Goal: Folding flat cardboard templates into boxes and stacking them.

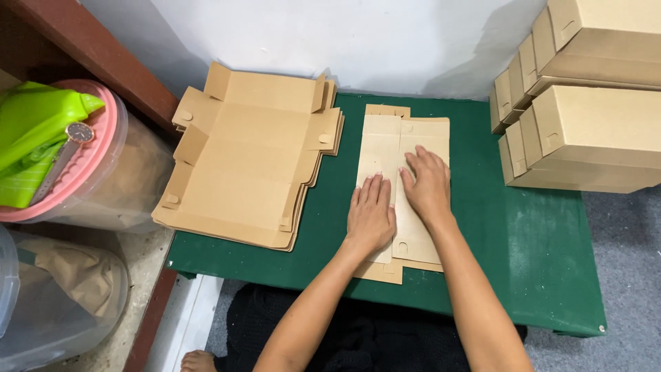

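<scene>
Both forearms come up from the near edge of the bench (537, 275), a green-covered top, and end in two hands laid flat on a folded cardboard blank (385, 148). Left hand (370, 215) sits palm down on the near-left part of the blank, fingers (375, 189) straight, spread a little, pointing toward the far edge. Right hand (427, 186) lies just beside it and slightly farther out, palm down too, fingers slack and extended; neither hand grips anything, both only press. Blank lies near the middle of the bench, long axis running from near edge to far edge, so it stretches away directly ahead of the fingertips and also back under the wrists; a small tab shows at its far end and another flap at the near end. Hands are close together but I cannot tell whether they touch; the right one reaches farther along the blank, the left one is closer to its near end. Left of the blank, toward the left edge, a stack of unfolded flat blanks (248, 165) lies apart from it. At the far right corner stand finished brown boxes (585, 131), stacked, well apart from both hands. Off the bench to the left, a clear tub with a pink rim (103, 172).
</scene>
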